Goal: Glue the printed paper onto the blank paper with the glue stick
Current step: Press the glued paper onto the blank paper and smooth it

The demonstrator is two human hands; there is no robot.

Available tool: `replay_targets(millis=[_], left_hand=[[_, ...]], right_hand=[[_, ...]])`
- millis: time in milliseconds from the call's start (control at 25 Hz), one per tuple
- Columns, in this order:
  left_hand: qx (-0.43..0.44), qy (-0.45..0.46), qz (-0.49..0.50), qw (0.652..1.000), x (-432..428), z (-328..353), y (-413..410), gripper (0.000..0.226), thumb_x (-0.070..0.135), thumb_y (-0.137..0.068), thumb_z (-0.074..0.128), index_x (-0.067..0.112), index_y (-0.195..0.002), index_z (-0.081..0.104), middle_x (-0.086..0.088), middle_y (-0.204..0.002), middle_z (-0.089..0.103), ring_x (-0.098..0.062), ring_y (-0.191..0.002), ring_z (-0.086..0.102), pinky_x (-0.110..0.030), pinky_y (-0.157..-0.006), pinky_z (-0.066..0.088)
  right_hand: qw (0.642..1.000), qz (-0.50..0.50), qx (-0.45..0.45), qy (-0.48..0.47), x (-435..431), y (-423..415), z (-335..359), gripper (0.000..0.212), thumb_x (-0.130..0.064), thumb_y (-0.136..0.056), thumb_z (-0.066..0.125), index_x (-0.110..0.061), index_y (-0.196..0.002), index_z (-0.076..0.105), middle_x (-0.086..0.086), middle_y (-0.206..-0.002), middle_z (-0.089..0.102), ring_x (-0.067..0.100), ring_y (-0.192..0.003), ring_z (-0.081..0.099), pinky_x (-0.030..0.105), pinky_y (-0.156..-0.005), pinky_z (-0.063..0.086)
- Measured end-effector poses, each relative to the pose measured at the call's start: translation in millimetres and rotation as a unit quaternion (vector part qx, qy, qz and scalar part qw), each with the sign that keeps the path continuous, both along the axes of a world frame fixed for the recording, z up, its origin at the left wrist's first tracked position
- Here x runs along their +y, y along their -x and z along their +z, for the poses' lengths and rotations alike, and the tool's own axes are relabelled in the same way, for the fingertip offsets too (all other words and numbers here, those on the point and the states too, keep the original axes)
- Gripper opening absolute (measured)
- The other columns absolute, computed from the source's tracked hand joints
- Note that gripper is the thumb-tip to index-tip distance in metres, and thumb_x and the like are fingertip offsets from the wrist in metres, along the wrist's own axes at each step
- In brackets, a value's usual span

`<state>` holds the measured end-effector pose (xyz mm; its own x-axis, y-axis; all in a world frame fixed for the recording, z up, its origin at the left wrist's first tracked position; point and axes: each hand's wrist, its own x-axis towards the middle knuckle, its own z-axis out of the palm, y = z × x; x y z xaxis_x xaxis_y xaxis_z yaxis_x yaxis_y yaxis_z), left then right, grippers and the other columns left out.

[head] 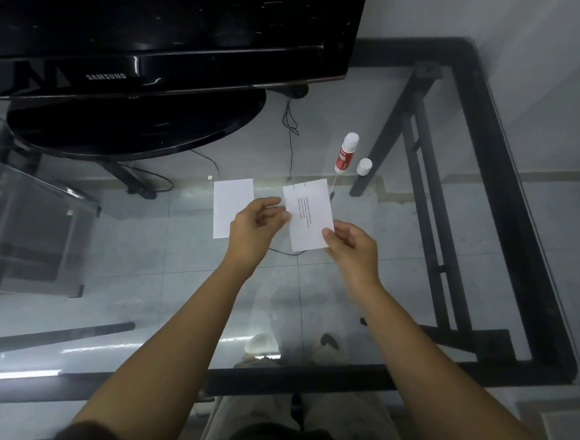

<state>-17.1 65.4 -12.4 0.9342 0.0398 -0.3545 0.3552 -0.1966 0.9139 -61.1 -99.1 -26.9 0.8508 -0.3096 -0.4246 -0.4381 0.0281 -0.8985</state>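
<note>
I see both hands pinching the printed paper (310, 215), a small white sheet with 4 lines of text: left hand (255, 231) at its left edge, right hand (352, 246) at its near corner. Left of it lies the blank paper (232, 203) on the glass counter (403, 239); beyond it stands the uncapped glue stick (345, 152).

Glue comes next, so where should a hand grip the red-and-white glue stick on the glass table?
Grip the red-and-white glue stick around its red-labelled middle, coming from above with the right hand. It lies tilted and uncapped, its white cap beside it, so avoid the exposed end.
</note>
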Motion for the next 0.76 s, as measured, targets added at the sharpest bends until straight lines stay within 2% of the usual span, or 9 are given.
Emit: replay_targets(millis=[80, 160, 280, 480, 640, 760], left_hand=[[-0.105, -0.154, -0.047, 0.981, 14.9, 0.2, -2.2, 0.026, 0.016, -0.088, 0.060, 0.013, -0.113, 0.063, -0.005, -0.111, 0.067, -0.016, -0.099, 0.062, -0.011, -0.086, 0.044], [-0.187, -0.293, -0.096, 0.933, 41.4, -5.0, -6.0, 0.028, 0.009, -0.089, 0.057, 0.006, -0.117, 0.062, -0.015, -0.119, 0.064, -0.029, -0.108, 0.056, -0.025, -0.094, 0.039], [-0.217, -0.405, -0.154, 0.875, 80.5, -15.3, -4.8, 0.030, 0.006, -0.086, 0.061, 0.000, -0.116, 0.062, -0.023, -0.124, 0.059, -0.043, -0.108, 0.052, -0.044, -0.094, 0.042], [-0.255, -0.413, -0.205, 0.850, 52.2, -20.3, 1.4, 0.032, 0.013, -0.081, 0.069, -0.002, -0.109, 0.065, -0.024, -0.117, 0.063, -0.042, -0.098, 0.056, -0.046, -0.088, 0.047], [-0.280, -0.377, -0.232, 0.852, 7.4, -23.0, 7.1, 0.032, 0.013, -0.081, 0.069, -0.003, -0.108, 0.064, -0.023, -0.116, 0.064, -0.042, -0.097, 0.056, -0.044, -0.087, 0.048], [-0.268, -0.375, -0.224, 0.859, -6.2, -23.9, 11.1, 0.035, 0.015, -0.084, 0.066, -0.004, -0.113, 0.062, -0.022, -0.119, 0.063, -0.042, -0.102, 0.055, -0.043, -0.090, 0.046]], right_hand=[[0.999, -0.022, -0.015, -0.035, -3.5, 1.8, 2.0, 0.017, -0.015, -0.086, 0.064, -0.019, -0.103, 0.067, -0.001, -0.104, 0.070, 0.009, -0.094, 0.066, 0.021, -0.076, 0.054], [0.999, -0.026, -0.036, -0.012, -11.4, 2.7, 4.8, 0.022, -0.015, -0.086, 0.064, -0.015, -0.107, 0.067, -0.005, -0.104, 0.069, 0.005, -0.093, 0.066, 0.020, -0.077, 0.055], [0.997, -0.036, -0.065, 0.025, -24.3, 3.6, 9.7, 0.027, -0.015, -0.085, 0.066, -0.011, -0.111, 0.066, -0.006, -0.104, 0.068, 0.003, -0.093, 0.066, 0.018, -0.075, 0.055], [0.991, -0.057, -0.089, 0.076, -31.9, 4.6, 15.5, 0.030, -0.015, -0.085, 0.066, -0.012, -0.115, 0.064, -0.014, -0.101, 0.066, -0.005, -0.087, 0.065, 0.018, -0.072, 0.055], [0.984, -0.080, -0.107, 0.116, -37.4, 7.2, 18.0, 0.030, -0.016, -0.085, 0.066, -0.015, -0.115, 0.064, -0.011, -0.105, 0.065, -0.001, -0.087, 0.064, 0.016, -0.071, 0.054], [0.973, -0.080, -0.144, 0.163, -41.9, 11.4, 19.1, 0.029, -0.015, -0.084, 0.066, -0.015, -0.113, 0.065, -0.009, -0.106, 0.063, 0.003, -0.090, 0.063, 0.010, -0.067, 0.052]])
